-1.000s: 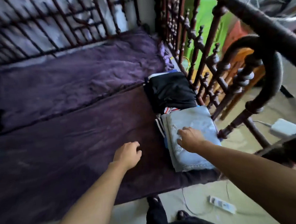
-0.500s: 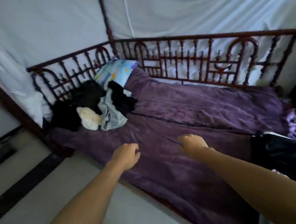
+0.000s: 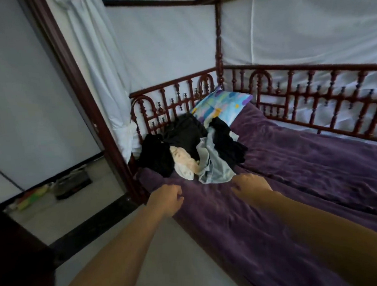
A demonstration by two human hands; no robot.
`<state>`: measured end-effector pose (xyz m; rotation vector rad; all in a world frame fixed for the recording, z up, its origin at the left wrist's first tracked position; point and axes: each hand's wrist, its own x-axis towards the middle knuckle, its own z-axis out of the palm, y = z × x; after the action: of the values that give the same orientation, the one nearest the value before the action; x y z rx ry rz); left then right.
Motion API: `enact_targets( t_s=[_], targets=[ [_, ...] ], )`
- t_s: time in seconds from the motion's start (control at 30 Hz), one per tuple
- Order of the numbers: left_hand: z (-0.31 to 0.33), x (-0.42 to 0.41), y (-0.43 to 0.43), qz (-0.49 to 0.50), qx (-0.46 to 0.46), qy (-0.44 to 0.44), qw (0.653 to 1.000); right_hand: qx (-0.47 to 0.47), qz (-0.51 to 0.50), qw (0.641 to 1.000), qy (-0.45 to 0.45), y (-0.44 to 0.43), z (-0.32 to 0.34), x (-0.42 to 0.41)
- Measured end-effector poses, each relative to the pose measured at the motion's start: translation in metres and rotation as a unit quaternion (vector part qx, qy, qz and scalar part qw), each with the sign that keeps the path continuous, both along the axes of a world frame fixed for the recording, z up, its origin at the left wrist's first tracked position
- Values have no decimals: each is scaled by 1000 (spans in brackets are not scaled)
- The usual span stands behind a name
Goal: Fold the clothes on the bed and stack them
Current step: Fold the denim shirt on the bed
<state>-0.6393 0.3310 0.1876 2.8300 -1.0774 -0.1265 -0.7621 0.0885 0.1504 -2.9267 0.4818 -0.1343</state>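
Unfolded clothes pile (image 3: 190, 151) lies heaped against pillow (image 3: 223, 105), on its near side. Left hand (image 3: 165, 199) loosely curled, holding nothing, farther from pillow than pile. Right hand (image 3: 250, 184) fingers relaxed, nothing held, just beside grey garment (image 3: 216, 167); contact unclear.

Subject: one person, seen from the head camera.

- Left hand (image 3: 167, 199) and right hand (image 3: 250, 185): both bare.
- Left forearm (image 3: 115, 255): uncovered from the wrist to the lower frame edge, slim in outline.
- Right forearm (image 3: 323, 229): uncovered from the wrist to the right frame edge, broader where it nears the camera.
- Fingers (image 3: 178, 196): soft with blur, so finer surface detail cannot be told.
- Clothing above the forearms cannot be told.
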Motion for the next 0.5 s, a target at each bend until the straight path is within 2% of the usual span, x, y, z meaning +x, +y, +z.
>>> enact_targets(
  t_s=[0.2,0.5],
  targets=[
    [-22,84,-14,-1,-5,34,999,15,-8,999,29,-15,-17,88],
    [-56,221,-75,-18,21,63,998,50,-26,995,85,-81,-74,227]
  ],
)
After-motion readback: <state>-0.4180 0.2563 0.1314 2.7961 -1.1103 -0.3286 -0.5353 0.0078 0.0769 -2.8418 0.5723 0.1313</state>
